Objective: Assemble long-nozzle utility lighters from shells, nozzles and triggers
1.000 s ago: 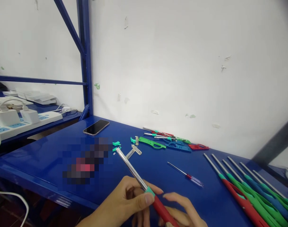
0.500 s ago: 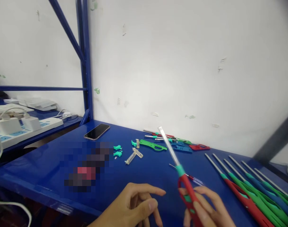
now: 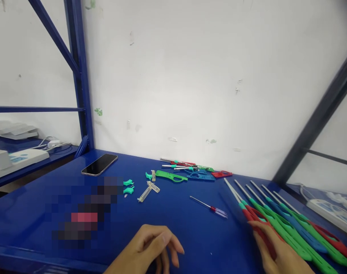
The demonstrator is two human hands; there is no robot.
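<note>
My right hand (image 3: 278, 247) is closed around a red long-nosed lighter (image 3: 246, 214) with a teal collar and a metal tube. It lies at the left end of a row of red, green and blue lighters, partly over another red one; my fingers hide much of its handle. My left hand (image 3: 150, 247) hovers over the front of the blue table (image 3: 202, 243), fingers loosely bent and apart, with nothing in it. Between and beyond the hands lies a screwdriver (image 3: 218, 212) with a clear and red handle.
Loose lighter shells and tubes, including a green shell (image 3: 170, 176), lie by the wall. Teal triggers (image 3: 129, 190) and clear fuel tanks (image 3: 145, 194) are left of them. A phone (image 3: 99, 164) rests at the back left, behind a blurred-out patch. Power strips (image 3: 27, 156) flank the table.
My right hand has carried the red lighter from the middle, where it was held up, rightward and down to the row. My left hand stays loosely bent. The view has turned right.
</note>
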